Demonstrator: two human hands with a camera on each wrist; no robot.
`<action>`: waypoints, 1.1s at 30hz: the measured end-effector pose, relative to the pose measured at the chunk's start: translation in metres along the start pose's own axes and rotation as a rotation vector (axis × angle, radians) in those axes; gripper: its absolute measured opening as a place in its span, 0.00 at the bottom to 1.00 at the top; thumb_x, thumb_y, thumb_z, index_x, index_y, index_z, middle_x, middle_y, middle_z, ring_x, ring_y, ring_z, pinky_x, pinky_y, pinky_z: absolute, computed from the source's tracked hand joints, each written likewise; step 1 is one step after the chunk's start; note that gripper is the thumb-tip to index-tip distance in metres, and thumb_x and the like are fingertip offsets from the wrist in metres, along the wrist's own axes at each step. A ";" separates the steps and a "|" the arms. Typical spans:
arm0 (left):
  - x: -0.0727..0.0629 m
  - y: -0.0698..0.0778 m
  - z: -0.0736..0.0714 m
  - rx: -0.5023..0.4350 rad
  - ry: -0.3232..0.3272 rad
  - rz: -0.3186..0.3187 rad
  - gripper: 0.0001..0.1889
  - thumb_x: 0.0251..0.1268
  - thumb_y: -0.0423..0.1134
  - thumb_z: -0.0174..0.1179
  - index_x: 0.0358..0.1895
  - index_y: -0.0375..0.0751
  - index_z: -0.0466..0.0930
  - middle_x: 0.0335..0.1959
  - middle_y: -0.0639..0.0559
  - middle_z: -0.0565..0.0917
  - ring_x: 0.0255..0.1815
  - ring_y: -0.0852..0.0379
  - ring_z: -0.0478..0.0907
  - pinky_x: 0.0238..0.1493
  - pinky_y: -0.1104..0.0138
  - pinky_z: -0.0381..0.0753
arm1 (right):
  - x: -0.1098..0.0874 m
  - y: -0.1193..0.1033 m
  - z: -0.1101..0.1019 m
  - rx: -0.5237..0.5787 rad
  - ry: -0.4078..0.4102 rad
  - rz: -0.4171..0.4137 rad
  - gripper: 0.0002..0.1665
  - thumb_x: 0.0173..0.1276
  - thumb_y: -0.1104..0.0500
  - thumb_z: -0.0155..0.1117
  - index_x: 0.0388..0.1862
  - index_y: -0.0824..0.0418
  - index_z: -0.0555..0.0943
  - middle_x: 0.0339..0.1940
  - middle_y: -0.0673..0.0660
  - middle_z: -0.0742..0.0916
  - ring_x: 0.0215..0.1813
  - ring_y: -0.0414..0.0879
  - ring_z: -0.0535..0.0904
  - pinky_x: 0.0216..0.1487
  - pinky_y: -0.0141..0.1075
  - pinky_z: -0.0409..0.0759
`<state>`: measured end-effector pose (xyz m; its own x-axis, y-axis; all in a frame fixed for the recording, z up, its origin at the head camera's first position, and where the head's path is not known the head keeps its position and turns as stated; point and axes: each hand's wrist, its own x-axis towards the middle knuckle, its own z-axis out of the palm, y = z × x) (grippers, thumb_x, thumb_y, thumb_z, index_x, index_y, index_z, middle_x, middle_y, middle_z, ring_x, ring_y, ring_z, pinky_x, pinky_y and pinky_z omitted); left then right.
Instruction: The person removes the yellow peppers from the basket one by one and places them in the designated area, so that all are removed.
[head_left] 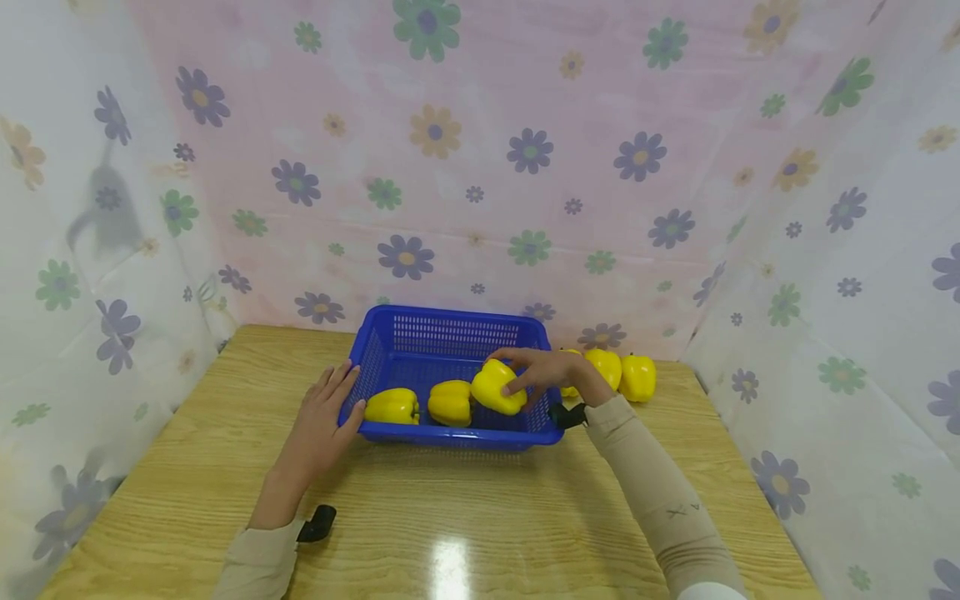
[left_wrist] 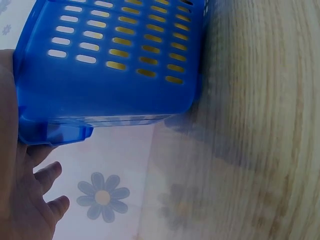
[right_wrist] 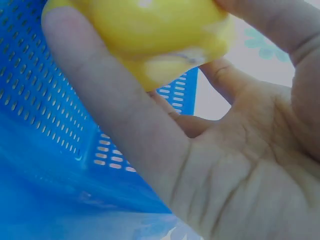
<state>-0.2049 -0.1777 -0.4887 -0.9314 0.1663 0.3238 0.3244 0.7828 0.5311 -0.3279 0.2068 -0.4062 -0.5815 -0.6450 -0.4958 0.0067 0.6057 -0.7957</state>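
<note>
Beige sleeves (head_left: 651, 483), the right marked with dark lines (head_left: 677, 512), meet black wrist pieces (head_left: 319, 522).

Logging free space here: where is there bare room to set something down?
Bare table lies before the blue basket, between the sleeves, and left of the left hand. The basket's floor behind the two front peppers is bare. Crowded: around the right hand with its held pepper, and right of the basket, by the other peppers.

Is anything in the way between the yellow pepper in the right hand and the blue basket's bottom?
No, nothing visible blocks the way: the right hand holds the yellow pepper over the open basket. Another pepper lies inside, just left of the held one.
</note>
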 end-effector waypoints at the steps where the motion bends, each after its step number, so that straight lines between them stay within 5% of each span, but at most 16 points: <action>1: 0.000 0.000 0.000 0.002 -0.004 -0.003 0.32 0.80 0.49 0.49 0.79 0.36 0.60 0.81 0.37 0.59 0.82 0.31 0.46 0.76 0.31 0.47 | -0.001 0.000 0.000 0.001 0.005 -0.009 0.44 0.71 0.56 0.69 0.80 0.50 0.58 0.75 0.68 0.64 0.59 0.56 0.80 0.56 0.58 0.84; 13: 0.000 0.002 -0.003 0.042 -0.027 -0.017 0.32 0.80 0.48 0.49 0.79 0.36 0.59 0.81 0.37 0.58 0.82 0.31 0.45 0.76 0.31 0.44 | -0.020 -0.014 0.008 0.039 0.090 -0.094 0.43 0.73 0.55 0.67 0.81 0.53 0.57 0.73 0.69 0.65 0.54 0.56 0.83 0.56 0.61 0.82; 23: 0.003 0.002 -0.002 0.048 -0.027 -0.003 0.32 0.81 0.50 0.48 0.80 0.37 0.59 0.81 0.38 0.58 0.83 0.33 0.44 0.76 0.31 0.43 | -0.051 -0.024 0.029 0.100 0.224 -0.252 0.42 0.73 0.54 0.67 0.81 0.50 0.58 0.68 0.67 0.72 0.53 0.57 0.85 0.52 0.58 0.85; 33: -0.001 0.003 -0.002 0.052 0.006 0.006 0.31 0.80 0.48 0.49 0.78 0.35 0.61 0.80 0.36 0.60 0.82 0.31 0.46 0.75 0.31 0.44 | -0.072 -0.021 0.047 0.186 0.241 -0.376 0.41 0.76 0.58 0.63 0.82 0.47 0.57 0.74 0.66 0.69 0.56 0.59 0.84 0.51 0.53 0.87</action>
<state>-0.2032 -0.1766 -0.4862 -0.9283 0.1679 0.3318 0.3212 0.8116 0.4880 -0.2475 0.2187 -0.3702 -0.7434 -0.6635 -0.0842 -0.1079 0.2432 -0.9639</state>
